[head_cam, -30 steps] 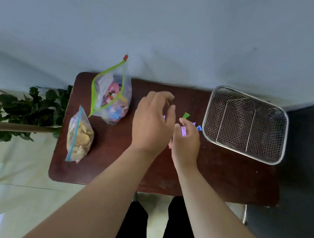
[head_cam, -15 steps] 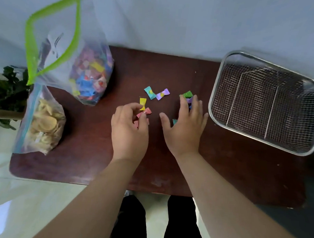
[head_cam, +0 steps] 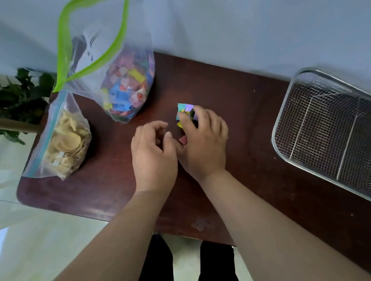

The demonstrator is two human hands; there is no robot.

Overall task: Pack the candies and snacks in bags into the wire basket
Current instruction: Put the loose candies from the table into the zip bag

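Note:
On the dark wooden table (head_cam: 231, 185) stands a clear bag with a green zip rim (head_cam: 111, 58), open at the top and filled with colourful candies. A second clear bag of pale round snacks (head_cam: 67, 139) lies at the left edge. Loose wrapped candies (head_cam: 184, 111) sit bunched at the table's middle. My right hand (head_cam: 203, 141) curls over them, fingers closed around the bunch. My left hand (head_cam: 154, 154) is cupped beside it, fingers bent, touching the right hand. The wire basket (head_cam: 329, 129) stands at the right with nothing in it.
A leafy green plant (head_cam: 18, 99) on a wooden stem stands left of the table. A pale wall runs behind the table. My dark trouser legs (head_cam: 187, 265) show below the table's near edge, over a light floor.
The loose candies were spread out; my right hand has swept them left into a bunch and closed on them. My left hand has curled in beside it. The camera has moved closer.

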